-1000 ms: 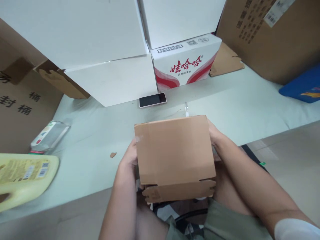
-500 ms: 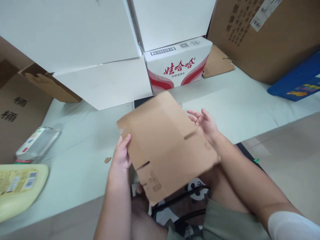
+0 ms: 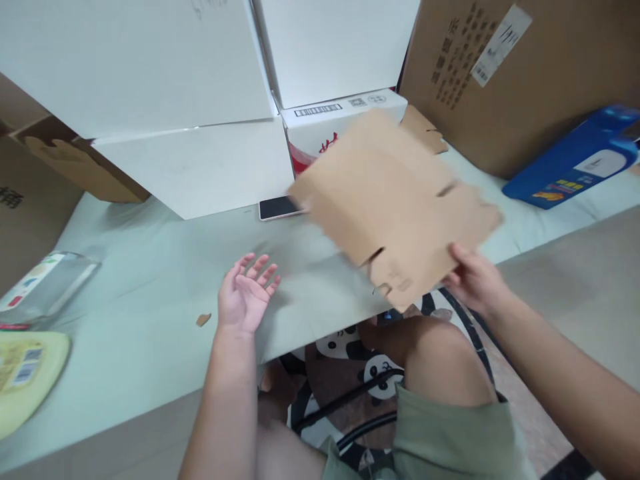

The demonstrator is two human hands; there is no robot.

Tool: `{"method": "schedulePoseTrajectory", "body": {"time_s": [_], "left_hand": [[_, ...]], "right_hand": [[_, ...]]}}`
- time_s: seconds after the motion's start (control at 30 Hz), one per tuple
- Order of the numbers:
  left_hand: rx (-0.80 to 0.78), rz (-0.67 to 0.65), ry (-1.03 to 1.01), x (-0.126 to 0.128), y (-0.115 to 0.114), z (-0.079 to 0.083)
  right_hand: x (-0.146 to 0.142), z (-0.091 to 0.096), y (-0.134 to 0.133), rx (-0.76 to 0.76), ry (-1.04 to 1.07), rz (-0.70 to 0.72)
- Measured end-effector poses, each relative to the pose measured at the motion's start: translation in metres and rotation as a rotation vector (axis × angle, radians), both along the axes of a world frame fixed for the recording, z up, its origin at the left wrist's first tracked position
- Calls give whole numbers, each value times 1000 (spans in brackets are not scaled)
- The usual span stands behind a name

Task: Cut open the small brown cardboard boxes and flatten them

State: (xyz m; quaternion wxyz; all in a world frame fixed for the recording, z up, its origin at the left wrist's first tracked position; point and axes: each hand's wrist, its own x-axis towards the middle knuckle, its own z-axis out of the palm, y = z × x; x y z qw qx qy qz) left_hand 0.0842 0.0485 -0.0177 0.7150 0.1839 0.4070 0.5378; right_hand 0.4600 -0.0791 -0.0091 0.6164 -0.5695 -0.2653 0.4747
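A flattened brown cardboard box [image 3: 395, 200] hangs in the air over the pale green table [image 3: 150, 280], blurred by motion. My right hand [image 3: 473, 280] grips its near right edge. Palm up, my left hand [image 3: 245, 293] hovers over the table with fingers spread and nothing in it. A phone [image 3: 277, 208] lies face up just beyond, partly behind the cardboard.
White boxes [image 3: 175, 100] and a red-printed white carton [image 3: 330, 123] stand stacked at the back. Large brown cartons [image 3: 525, 73] and a blue box [image 3: 570, 160] sit right. A clear bottle [image 3: 40, 287] and yellow jug [image 3: 25, 373] lie left. A cardboard scrap [image 3: 203, 320] lies near my left hand.
The box was held in both hands, then flattened. My left hand has let go and opened; my right hand has swung the flat cardboard up and to the right.
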Motion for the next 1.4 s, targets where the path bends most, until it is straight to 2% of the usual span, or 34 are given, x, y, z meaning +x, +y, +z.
{"method": "schedulePoseTrajectory", "body": {"time_s": [0.1,0.17,0.27,0.33,0.4,0.47,0.57,0.63,0.7,0.8,0.97,1.1,1.2,1.3,1.4], "left_hand": [[-36,18,12,-1,-1,2],[-37,15,14,1,-1,1],[-36,1,19,5,0,0],[-37,-1,25,8,0,-1],[-34,6,27,8,1,-1],[-33,13,25,5,3,-1],[-30,10,19,-1,5,0],[-19,5,12,-4,6,0],[-2,4,0,-7,5,0],[15,6,-30,-10,-1,3],[20,65,-115,-29,-19,12],[41,126,-173,-55,-28,19],[59,179,-233,-77,-34,22],[81,219,-302,-96,-39,23],[100,256,-363,-110,-41,25]], "right_hand": [[63,8,-35,52,-158,-369],[95,16,-32,35,-268,-497],[124,31,16,8,-387,-549],[131,37,60,3,-406,-494],[126,34,97,-35,-405,-392],[108,22,115,-117,-397,-235],[61,-3,116,-231,-529,95],[23,-15,112,-264,-807,341],[-12,-20,113,-285,-1115,518],[-50,-18,125,-347,-1366,588],[-73,-9,143,-493,-1469,554],[-85,0,147,-514,-1470,579],[-110,4,146,-362,-1153,670],[-161,7,155,-154,-800,715],[-239,14,177,-17,-742,775]]}}
